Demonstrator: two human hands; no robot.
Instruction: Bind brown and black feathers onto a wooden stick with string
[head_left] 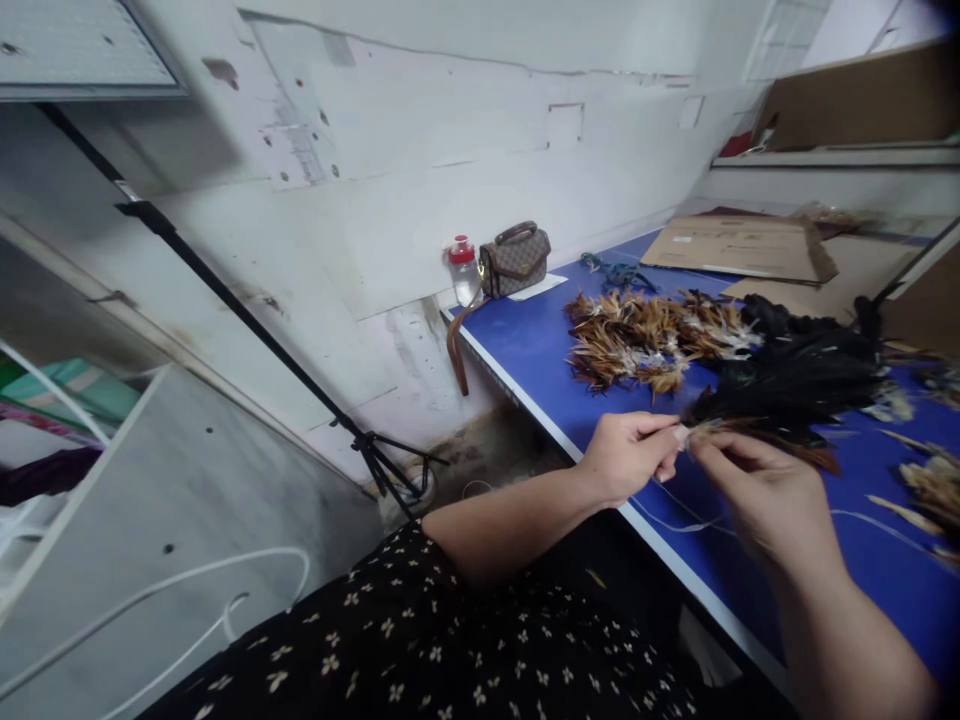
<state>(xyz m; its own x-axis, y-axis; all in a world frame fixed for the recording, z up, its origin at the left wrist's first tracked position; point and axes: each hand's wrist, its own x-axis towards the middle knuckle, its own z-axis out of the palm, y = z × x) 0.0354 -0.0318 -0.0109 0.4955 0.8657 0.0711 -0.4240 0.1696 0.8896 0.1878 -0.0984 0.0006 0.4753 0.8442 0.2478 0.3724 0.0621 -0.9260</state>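
Near the table's front edge, my left hand (630, 458) is closed, pinching the pale quill end of some feathers (709, 428). Close beside it, my right hand (772, 495) is closed with thumb and fingers on the same feathers, which are dark with brown tips. A thin whitish string (679, 527) trails beneath my hands across the blue table (517, 340). Just beyond my fingers lies a heap of long black feathers (802, 375). Brown feather bunches (637, 340) with white fluff lie left of that heap. Exactly where the string meets the quills is hidden by my fingers.
Pale feathers (934, 490) lie at the right. A patterned handbag (517, 258) and a red-capped bottle (463, 272) stand at the far left corner. Flat cardboard (739, 245) lies at the back. A black tripod (247, 330) stands left by the wall.
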